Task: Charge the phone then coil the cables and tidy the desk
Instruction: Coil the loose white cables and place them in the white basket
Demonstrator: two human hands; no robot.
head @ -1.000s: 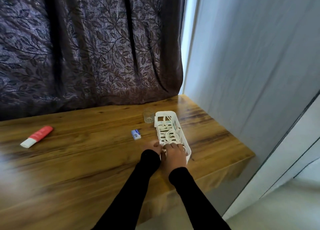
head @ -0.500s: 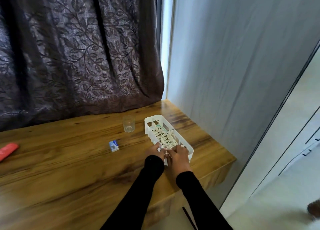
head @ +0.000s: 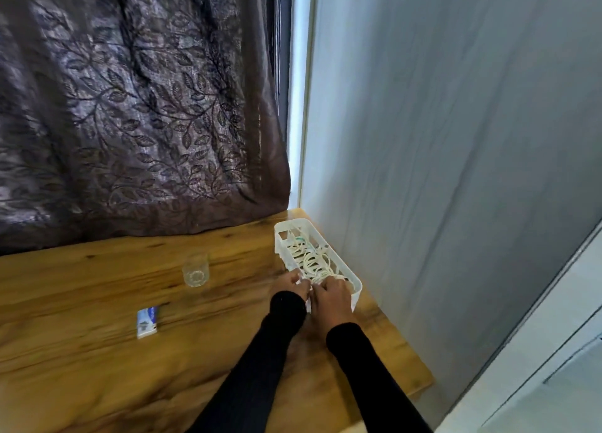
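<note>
A white slotted plastic basket (head: 346, 267) stands on the wooden desk (head: 81, 361), in its far right corner close to the wall. Coiled white cables (head: 308, 259) lie inside it. My left hand (head: 291, 285) grips the near left corner of the basket, fingers curled on the rim. Beside it, my right hand (head: 331, 299) is curled over the basket's near end, hiding that part. No phone is in view.
A small clear glass (head: 195, 270) stands left of the basket. A small blue and white box (head: 147, 322) lies nearer on the desk. A dark leaf-patterned curtain (head: 136, 113) hangs behind, and a grey wall (head: 439, 172) runs along the desk's right edge.
Both hands have pushed the basket away and to the right, up to the wall corner. The view has swung right, and the red tube has left the frame.
</note>
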